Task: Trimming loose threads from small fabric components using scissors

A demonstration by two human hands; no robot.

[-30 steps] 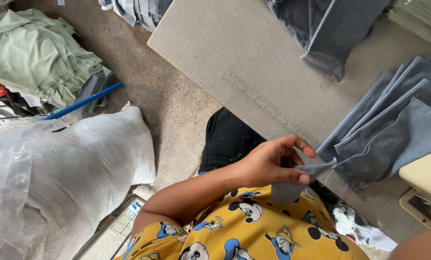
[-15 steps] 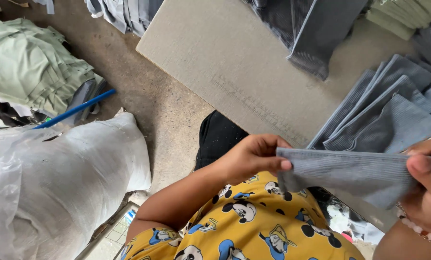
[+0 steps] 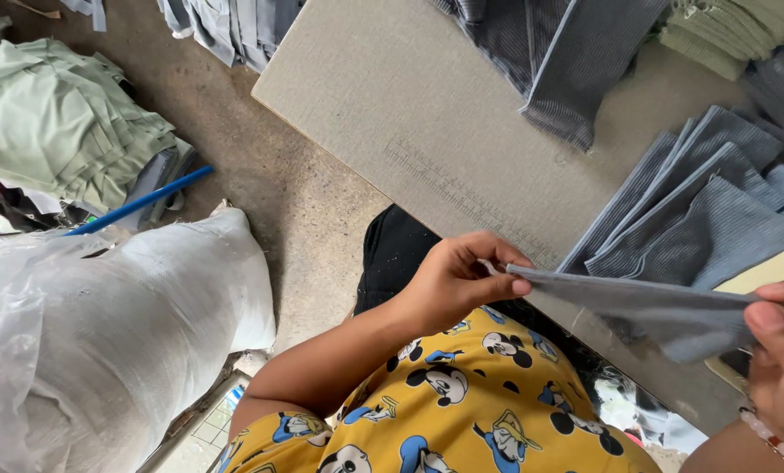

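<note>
grey ribbed cloth strip (image 3: 646,307): flat, stretched taut, just below the table (image 3: 392,105) edge | left hand (image 3: 457,280) pinching one end; right hand (image 3: 781,359) pinching the other

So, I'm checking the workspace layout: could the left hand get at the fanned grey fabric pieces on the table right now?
Probably not at once: the left hand is pinching one end of the grey strip, with the right hand on the other. The fanned pieces lie unobstructed just beyond.

A garment workshop: cut fabric stacks (image 3: 698,210) on a cutting board (image 3: 427,114), cloth heaps (image 3: 59,123), stuffed sack (image 3: 120,333).
</note>
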